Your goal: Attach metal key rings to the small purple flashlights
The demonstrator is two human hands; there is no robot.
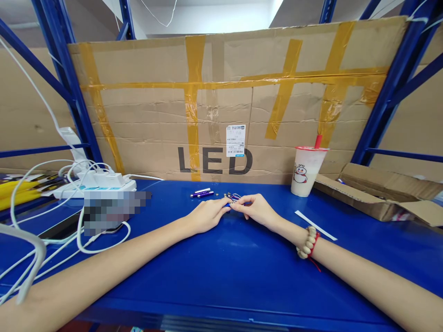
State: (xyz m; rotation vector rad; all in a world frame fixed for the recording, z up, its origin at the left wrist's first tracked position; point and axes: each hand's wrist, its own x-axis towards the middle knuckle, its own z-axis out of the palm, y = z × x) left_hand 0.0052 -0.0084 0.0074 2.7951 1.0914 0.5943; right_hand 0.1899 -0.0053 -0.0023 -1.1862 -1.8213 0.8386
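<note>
Left hand [207, 214] and right hand [256, 208] meet fingertip to fingertip at mid-depth of the blue shelf surface [221, 258], both palm-down with fingers curled. Between the fingertips lies a small blue piece [231, 205], pinched from both sides; it is too small and too covered to tell its shape, its long axis or which way it points. The right wrist carries a bead bracelet [306, 242] with a red cord.

Just behind the fingertips, toward the rear edge, sits a cluster of small metal parts [232, 196] with thin loops of wire; individual pieces cannot be resolved. Left of the cluster lie two slim pen-like cylinders [201, 192], one silver and one purple, side by side, long axes running nearly left to right, with right ends slightly farther from the person.

Near the rear edge on the right stands an upright drink cup [306, 171], sealed on top, with a red straw; its contents look pale. Beside it, at the right edge, an open cardboard box [374, 193] lies with flaps spread; its contents are mostly hidden. A white paper strip [315, 225] lies flat between the right forearm and the box.

At the left edge rests a white power strip [100, 184] with plugged chargers and trailing white cables. A taped cardboard sheet marked LED [242, 101] closes the back.
</note>
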